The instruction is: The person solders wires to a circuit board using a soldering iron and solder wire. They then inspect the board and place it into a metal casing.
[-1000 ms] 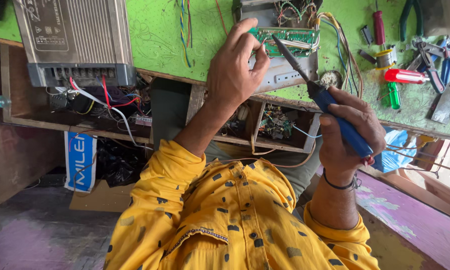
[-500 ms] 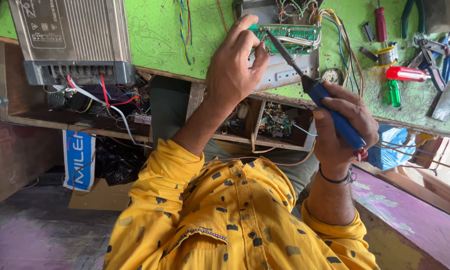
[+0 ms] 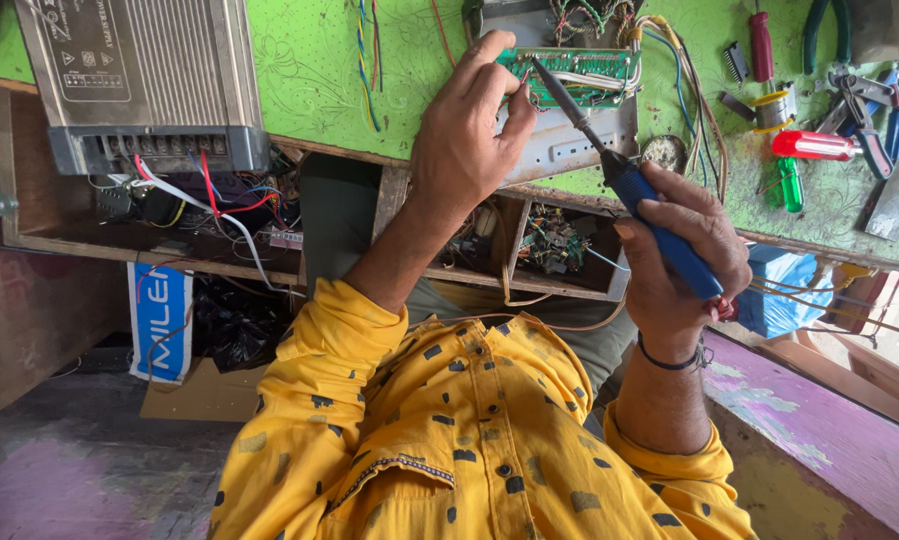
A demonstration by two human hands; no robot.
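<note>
My left hand reaches up to a green circuit board mounted in a grey metal case; its fingertips pinch at the board's left edge. My right hand grips a blue-handled soldering iron. The iron's dark tip slants up and left onto the board, right beside my left fingertips. Coloured wires fan out from the top and right side of the board.
A grey finned power supply box lies on the green bench top at left. A red screwdriver, a green screwdriver and blue-handled pliers lie at right. A wooden tray of parts sits under the bench edge.
My right hand has shifted the iron's tip a little up and left, closer to my left fingertips on the board. My left hand stays on the board.
</note>
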